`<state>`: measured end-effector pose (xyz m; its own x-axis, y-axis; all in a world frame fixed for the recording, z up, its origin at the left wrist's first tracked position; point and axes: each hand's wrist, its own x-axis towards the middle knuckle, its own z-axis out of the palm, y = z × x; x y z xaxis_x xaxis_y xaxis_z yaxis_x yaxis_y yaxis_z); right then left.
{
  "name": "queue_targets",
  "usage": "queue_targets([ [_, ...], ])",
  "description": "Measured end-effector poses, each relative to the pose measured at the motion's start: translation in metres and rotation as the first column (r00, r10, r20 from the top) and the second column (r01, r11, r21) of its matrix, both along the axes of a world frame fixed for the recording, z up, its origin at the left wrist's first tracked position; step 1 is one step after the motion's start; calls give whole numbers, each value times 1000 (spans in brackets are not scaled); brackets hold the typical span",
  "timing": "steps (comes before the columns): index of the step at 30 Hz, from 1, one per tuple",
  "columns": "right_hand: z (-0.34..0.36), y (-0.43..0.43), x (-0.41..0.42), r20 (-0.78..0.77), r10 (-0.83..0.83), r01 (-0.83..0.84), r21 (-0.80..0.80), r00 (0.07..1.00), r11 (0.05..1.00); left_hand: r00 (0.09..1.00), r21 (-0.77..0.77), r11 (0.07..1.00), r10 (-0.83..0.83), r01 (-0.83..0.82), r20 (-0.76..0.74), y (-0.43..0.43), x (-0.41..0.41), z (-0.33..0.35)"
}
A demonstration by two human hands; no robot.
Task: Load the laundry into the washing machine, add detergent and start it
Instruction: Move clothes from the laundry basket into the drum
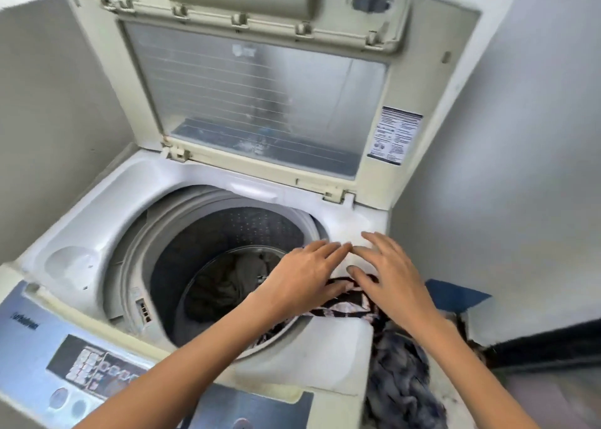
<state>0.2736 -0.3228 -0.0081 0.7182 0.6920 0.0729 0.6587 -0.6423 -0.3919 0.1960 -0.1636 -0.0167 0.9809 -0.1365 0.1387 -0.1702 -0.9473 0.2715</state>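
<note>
L hand [305, 274] & R hand [388, 277] side by side, palms down, fingers straight, tips almost meeting.

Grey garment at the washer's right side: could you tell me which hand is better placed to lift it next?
Probably the right hand: the grey garment hangs just below its forearm, at the washer's right edge, while the left hand hovers over the drum.

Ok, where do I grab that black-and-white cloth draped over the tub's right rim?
Pinch the black-and-white cloth at its bunched fold atop the rim, coming from above; the rest trails down outside the machine, so lifting there should probably carry it into the drum.
</note>
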Motion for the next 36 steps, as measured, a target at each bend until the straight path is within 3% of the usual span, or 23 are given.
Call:
queue_targets([
  [4,-13,-45,-9,-265,-104,153,170,959,973,984,-105,986,-141,129,-109,-22,5,-4],
  [7,-32,-67,-17,-459,-109,218,192,882,957,976,-166,978,-153,127,-153,-28,4,-4],
  [12,-52,-71,-32,-716,88,236,340,692,910,978,-184,968,-190,173,-84,-28,-4,-5],
  [17,-41,-67,-24,-600,-77,320,310,796,895,975,-196,955,-219,222,36,-29,-11,-3],
  [23,-3,-49,-17,-381,-125,248,294,916,923,985,-164,974,-140,156,105,-13,-22,-3],
  [28,26,0,-25,-181,35,22,302,983,953,988,-118,992,-33,52,154,30,-44,5],
  [36,22,95,-47,-161,234,-179,297,959,938,971,19,983,176,-181,161,101,-99,9],
])
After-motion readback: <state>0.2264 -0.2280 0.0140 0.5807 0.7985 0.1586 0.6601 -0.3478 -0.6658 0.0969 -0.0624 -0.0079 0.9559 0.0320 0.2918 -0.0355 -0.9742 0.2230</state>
